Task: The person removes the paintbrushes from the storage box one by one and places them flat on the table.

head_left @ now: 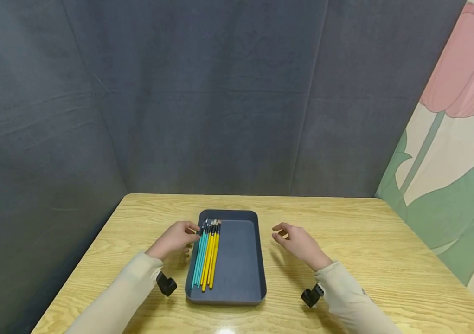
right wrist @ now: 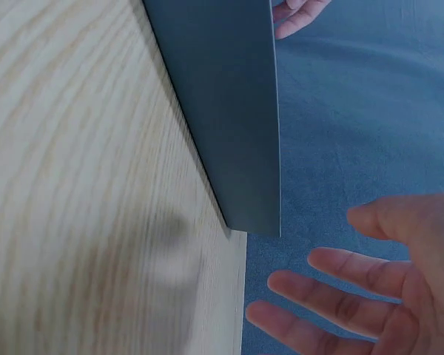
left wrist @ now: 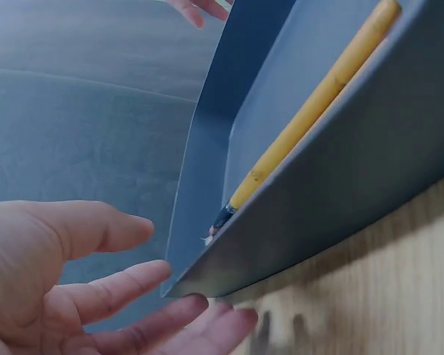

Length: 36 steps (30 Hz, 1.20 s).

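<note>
A dark grey rectangular tray (head_left: pixel 239 260) lies on the wooden table. Along its left side sit several paintbrushes, some with teal handles (head_left: pixel 200 260) and others with yellow handles (head_left: pixel 211 262), bristles toward the far end. My left hand (head_left: pixel 178 239) is at the tray's left wall, fingers spread and relaxed; in the left wrist view its fingertips (left wrist: pixel 152 229) are close to the tray's far corner. To the right of the tray, apart from it, my right hand (head_left: pixel 299 243) hovers over the table with loosely bent fingers and holds nothing.
The light wooden table (head_left: pixel 345 227) reaches back to a dark grey cloth (head_left: pixel 220 102) hung behind it and at the left. On the right stands a wall painted with a pink tulip (head_left: pixel 458 65). Black wrist cameras (head_left: pixel 166 284) are strapped to both sleeves.
</note>
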Available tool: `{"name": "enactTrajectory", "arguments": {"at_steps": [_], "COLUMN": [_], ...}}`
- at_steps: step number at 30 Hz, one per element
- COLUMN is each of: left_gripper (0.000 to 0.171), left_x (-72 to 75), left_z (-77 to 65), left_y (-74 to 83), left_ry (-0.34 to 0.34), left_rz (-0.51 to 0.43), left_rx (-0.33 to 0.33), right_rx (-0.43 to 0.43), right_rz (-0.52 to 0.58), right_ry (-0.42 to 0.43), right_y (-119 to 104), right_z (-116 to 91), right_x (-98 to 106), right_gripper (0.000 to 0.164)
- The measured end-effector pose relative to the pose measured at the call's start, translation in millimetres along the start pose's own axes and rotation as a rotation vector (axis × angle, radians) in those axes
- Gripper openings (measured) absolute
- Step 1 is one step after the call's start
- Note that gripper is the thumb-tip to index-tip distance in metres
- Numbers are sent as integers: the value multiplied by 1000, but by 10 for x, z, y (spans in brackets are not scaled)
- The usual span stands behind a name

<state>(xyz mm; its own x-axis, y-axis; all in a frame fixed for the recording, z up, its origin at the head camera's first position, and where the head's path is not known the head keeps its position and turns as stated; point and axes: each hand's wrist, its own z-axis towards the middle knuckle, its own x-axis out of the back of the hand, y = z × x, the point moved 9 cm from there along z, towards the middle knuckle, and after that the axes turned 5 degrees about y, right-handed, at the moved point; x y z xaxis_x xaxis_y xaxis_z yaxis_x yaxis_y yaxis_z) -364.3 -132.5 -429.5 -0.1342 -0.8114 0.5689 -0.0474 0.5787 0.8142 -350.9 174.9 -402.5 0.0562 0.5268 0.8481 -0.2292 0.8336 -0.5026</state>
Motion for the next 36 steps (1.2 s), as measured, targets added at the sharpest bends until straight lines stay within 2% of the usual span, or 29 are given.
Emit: {"name": "enactTrajectory", "arguments": {"at_steps": [3,26,36], "left_gripper": [33,29,29], "left_x": [-46,-57,-40], "left_z": [9,26,23], "left_y": [-45,-72,-75], "left_ry": [-21,-7,-8], "left_rz": [-56,-81,-90], "left_rx": [29,52,61], "right_rx": [3,3,17], "right_rz": [-2,2,88], "right_ry": [-4,-2,-9], "right_y": [0,-13,-203], "right_z": [-11,-37,-11], "right_x": [-9,4,71], "right_gripper": [31,30,25]}}
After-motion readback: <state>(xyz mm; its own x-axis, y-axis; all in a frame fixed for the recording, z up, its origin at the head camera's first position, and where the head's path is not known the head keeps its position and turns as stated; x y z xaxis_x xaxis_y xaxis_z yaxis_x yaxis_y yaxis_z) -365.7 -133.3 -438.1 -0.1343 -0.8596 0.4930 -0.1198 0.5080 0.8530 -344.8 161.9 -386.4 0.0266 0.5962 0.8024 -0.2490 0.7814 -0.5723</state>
